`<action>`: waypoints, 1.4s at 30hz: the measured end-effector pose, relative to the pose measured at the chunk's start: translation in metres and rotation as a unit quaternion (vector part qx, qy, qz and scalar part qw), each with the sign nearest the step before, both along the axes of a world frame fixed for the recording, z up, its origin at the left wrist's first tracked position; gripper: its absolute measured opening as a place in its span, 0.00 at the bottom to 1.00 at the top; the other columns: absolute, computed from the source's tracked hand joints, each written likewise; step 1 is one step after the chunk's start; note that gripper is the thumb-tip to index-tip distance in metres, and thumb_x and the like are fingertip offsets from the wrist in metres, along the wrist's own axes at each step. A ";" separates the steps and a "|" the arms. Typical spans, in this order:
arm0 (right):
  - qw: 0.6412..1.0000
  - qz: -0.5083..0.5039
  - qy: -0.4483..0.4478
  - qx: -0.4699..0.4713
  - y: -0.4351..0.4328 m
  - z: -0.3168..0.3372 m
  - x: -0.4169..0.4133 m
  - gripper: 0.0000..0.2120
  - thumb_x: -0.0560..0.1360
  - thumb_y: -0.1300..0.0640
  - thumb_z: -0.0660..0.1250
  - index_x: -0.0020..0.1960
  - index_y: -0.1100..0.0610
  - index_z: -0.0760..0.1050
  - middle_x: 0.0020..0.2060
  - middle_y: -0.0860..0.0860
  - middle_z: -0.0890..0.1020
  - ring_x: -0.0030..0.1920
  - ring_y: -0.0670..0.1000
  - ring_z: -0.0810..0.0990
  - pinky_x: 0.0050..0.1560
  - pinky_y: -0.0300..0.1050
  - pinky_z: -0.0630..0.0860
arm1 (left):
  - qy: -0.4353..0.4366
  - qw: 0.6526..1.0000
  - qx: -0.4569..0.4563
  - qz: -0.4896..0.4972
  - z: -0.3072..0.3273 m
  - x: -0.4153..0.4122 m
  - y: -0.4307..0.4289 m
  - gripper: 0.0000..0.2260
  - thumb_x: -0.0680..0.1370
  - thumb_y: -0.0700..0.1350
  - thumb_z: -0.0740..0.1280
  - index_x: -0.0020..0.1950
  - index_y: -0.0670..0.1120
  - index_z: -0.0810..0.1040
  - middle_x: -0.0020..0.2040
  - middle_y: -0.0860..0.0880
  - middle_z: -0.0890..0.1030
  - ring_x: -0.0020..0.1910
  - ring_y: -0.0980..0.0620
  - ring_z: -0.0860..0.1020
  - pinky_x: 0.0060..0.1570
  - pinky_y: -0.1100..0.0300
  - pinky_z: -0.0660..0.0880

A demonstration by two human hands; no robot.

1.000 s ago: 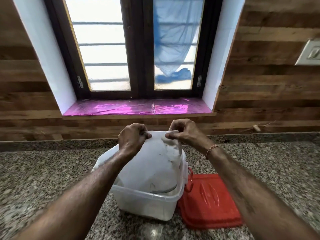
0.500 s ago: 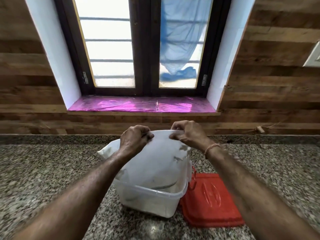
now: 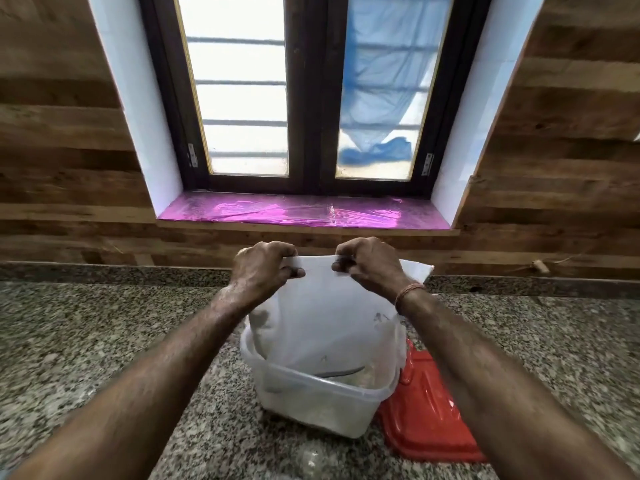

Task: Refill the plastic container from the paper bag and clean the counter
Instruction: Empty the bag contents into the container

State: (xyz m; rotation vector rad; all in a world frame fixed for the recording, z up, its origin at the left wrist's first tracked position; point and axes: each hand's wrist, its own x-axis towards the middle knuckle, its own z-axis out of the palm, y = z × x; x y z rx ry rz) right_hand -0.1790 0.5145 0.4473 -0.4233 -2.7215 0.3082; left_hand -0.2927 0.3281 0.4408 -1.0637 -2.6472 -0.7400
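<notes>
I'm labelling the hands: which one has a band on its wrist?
The right hand: a reddish band circles its wrist. The left hand has a bare wrist. Both pinch the bag.

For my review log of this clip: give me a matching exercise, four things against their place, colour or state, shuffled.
1 paper bag
2 plastic container
3 lid
4 window sill

a red, flat on the counter
b shiny pink
c pinched by left hand and right hand
d translucent, bag's lower end inside

Pairs: 1-c, 2-d, 3-a, 4-b
</notes>
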 end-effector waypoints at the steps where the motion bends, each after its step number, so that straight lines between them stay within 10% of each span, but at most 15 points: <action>1: 1.000 -0.017 -0.004 -0.015 0.005 0.000 0.001 0.05 0.75 0.51 0.75 0.41 0.50 0.82 0.43 0.42 0.87 0.46 0.46 0.83 0.40 0.39 0.67 | -0.008 1.000 -0.012 0.013 0.001 -0.009 -0.009 0.17 0.73 0.62 0.74 0.57 0.56 0.84 0.56 0.52 0.86 0.58 0.47 0.82 0.52 0.55 0.74; 8: 0.999 0.001 -0.004 -0.038 -0.026 0.010 -0.015 0.10 0.75 0.47 0.75 0.39 0.48 0.78 0.33 0.40 0.80 0.41 0.46 0.81 0.37 0.40 0.68 | -0.090 0.990 0.104 -0.007 -0.002 -0.023 -0.032 0.10 0.72 0.60 0.75 0.45 0.54 0.85 0.42 0.56 0.86 0.45 0.51 0.83 0.44 0.55 0.79; 13: 0.994 -0.075 0.037 -0.071 -0.024 0.019 -0.013 0.19 0.76 0.48 0.74 0.32 0.49 0.71 0.29 0.43 0.76 0.37 0.47 0.77 0.34 0.40 0.65 | -0.237 0.941 0.238 -0.045 -0.013 -0.029 -0.036 0.13 0.71 0.51 0.78 0.53 0.54 0.79 0.45 0.51 0.84 0.42 0.50 0.82 0.39 0.53 0.82; 19: 0.987 -0.065 0.039 -0.143 -0.024 0.035 -0.013 0.08 0.74 0.47 0.76 0.48 0.49 0.83 0.38 0.45 0.82 0.38 0.46 0.80 0.38 0.40 0.72 | -0.278 0.931 0.231 -0.060 -0.051 -0.027 -0.039 0.10 0.66 0.52 0.77 0.39 0.48 0.82 0.34 0.54 0.83 0.35 0.53 0.78 0.42 0.55 0.77; 26: 0.989 -0.112 0.088 -0.045 -0.026 0.036 -0.010 0.14 0.73 0.49 0.78 0.38 0.57 0.78 0.29 0.44 0.78 0.35 0.46 0.78 0.37 0.40 0.70 | -0.241 0.918 0.295 -0.109 -0.034 -0.004 -0.030 0.29 0.80 0.55 0.69 0.78 0.55 0.61 0.68 0.49 0.78 0.61 0.49 0.80 0.58 0.49 0.78; 34: 0.992 -0.022 -0.002 -0.122 -0.038 0.035 -0.009 0.09 0.77 0.54 0.75 0.40 0.56 0.82 0.35 0.49 0.84 0.39 0.50 0.83 0.41 0.45 0.79 | -0.255 0.929 0.251 -0.094 -0.009 -0.002 -0.005 0.37 0.83 0.39 0.60 0.82 0.55 0.39 0.82 0.41 0.57 0.76 0.41 0.65 0.63 0.56 0.64; 39: 0.983 -0.118 0.093 -0.106 -0.019 0.035 -0.001 0.08 0.78 0.52 0.73 0.40 0.50 0.81 0.36 0.47 0.84 0.39 0.49 0.81 0.42 0.46 0.79 | -0.251 0.938 0.228 -0.073 -0.018 -0.017 -0.016 0.14 0.77 0.45 0.69 0.61 0.55 0.78 0.54 0.51 0.84 0.53 0.48 0.83 0.52 0.48 0.81; 42: 0.980 -0.136 0.108 -0.095 -0.016 0.036 -0.001 0.08 0.77 0.59 0.73 0.41 0.48 0.80 0.38 0.46 0.84 0.42 0.49 0.83 0.45 0.46 0.80 | -0.274 0.919 0.255 -0.125 -0.017 -0.016 -0.021 0.11 0.72 0.43 0.73 0.51 0.56 0.80 0.46 0.52 0.85 0.45 0.51 0.84 0.45 0.49 0.83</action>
